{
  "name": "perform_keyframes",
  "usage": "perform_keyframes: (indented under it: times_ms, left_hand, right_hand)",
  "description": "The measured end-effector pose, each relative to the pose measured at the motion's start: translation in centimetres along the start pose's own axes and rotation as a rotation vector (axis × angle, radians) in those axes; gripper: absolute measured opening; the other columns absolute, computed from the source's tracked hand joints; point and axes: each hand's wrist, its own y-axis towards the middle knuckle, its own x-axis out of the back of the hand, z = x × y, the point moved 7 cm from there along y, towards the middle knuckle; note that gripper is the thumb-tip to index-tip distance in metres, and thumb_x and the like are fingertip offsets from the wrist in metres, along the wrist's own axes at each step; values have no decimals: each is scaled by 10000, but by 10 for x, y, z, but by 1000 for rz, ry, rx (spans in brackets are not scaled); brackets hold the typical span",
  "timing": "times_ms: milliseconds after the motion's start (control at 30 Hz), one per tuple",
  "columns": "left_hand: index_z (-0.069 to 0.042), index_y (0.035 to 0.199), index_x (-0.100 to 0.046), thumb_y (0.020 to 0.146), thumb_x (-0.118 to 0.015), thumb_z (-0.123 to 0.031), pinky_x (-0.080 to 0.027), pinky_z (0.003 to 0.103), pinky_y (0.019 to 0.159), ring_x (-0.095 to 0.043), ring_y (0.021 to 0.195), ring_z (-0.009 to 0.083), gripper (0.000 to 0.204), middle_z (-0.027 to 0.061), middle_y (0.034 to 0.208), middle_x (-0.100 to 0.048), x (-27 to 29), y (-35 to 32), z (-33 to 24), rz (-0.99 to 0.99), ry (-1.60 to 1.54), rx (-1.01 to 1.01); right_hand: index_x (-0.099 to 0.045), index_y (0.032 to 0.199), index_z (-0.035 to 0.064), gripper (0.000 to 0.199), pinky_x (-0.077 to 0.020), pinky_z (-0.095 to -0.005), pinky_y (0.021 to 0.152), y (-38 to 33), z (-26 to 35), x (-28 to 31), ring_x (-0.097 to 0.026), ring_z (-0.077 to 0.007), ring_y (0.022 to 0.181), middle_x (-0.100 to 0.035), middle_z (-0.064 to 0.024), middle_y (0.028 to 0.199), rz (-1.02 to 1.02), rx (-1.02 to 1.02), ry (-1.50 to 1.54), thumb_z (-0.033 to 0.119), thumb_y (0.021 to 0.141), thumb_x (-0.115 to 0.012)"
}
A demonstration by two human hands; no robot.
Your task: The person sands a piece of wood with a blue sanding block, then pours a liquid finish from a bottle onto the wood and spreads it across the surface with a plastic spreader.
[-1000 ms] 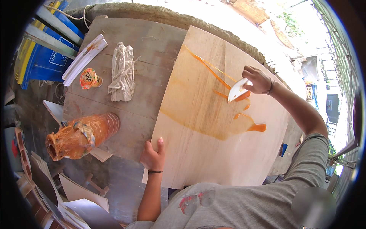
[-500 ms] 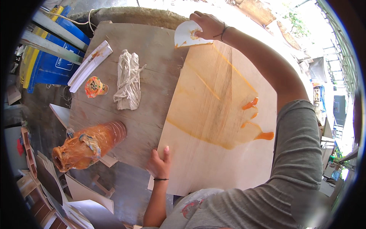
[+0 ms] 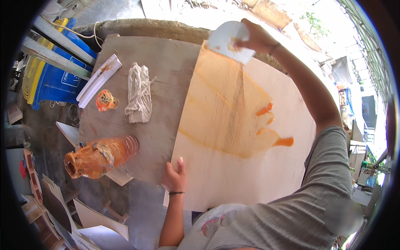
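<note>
A pale wooden board (image 3: 216, 183) lies on the work table (image 3: 166, 54), coated over its far part with a thin orange-brown film. Thick orange blobs (image 3: 284, 141) stand on its right half. At the board's far edge my right hand (image 3: 257, 38) is closed on a white rounded plastic spreader (image 3: 227, 35), smeared with brown; the spreader's lower edge is over the coated surface. My left hand (image 3: 173, 178) grips the board's near left edge, thumb on top, its other fingers partly hidden.
Left on the table are a crumpled white rag (image 3: 139, 93), a small orange-stained cup (image 3: 106, 100), a white folded strip (image 3: 99, 80) and an orange-smeared plastic bottle (image 3: 100, 156) on its side. A blue bin (image 3: 62, 75) and loose panels (image 3: 100, 221) stand beyond.
My right hand has moved the spreader rightward along the board's far edge, and it is now tilted. My left hand keeps its place on the board edge. The view has shifted slightly.
</note>
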Motion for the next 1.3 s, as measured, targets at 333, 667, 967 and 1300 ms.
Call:
perform_keyframes:
  times_ms: [333,667,967,1300]
  left_hand:
    - [-54,748,-518,812,-483,-565,-433,471,512,-584,609,378,517,175,660,-597,5,2,-8,7,-33,-10]
    - [-40,784,-552,813,-495,-548,-434,468,523,-588,624,379,512,182,675,-604,5,2,-9,32,-43,-8]
    - [-43,742,-541,804,-539,-510,-435,460,525,-584,618,377,471,174,664,-598,6,3,-7,8,-34,-16]
    - [-51,689,-487,803,-536,-524,-423,472,489,-569,573,392,489,187,597,-569,7,4,-13,-74,-75,-46]
  right_hand:
    - [-495,989,6,438,-445,-417,739,-157,-53,-26,-546,-362,853,-556,-191,888,-137,-87,-108,237,670,-685]
    - [-448,942,30,317,-466,-416,668,-142,46,-109,-557,-327,800,-491,-146,901,47,253,-105,117,676,-595]
    - [-451,1069,23,412,-486,-416,774,40,-15,-81,-601,-338,906,-554,-190,1036,-193,-19,-276,199,722,-587]
    - [-469,1031,24,495,-456,-411,802,17,-80,25,-581,-330,940,-597,-173,989,-408,-199,-221,327,698,-675]
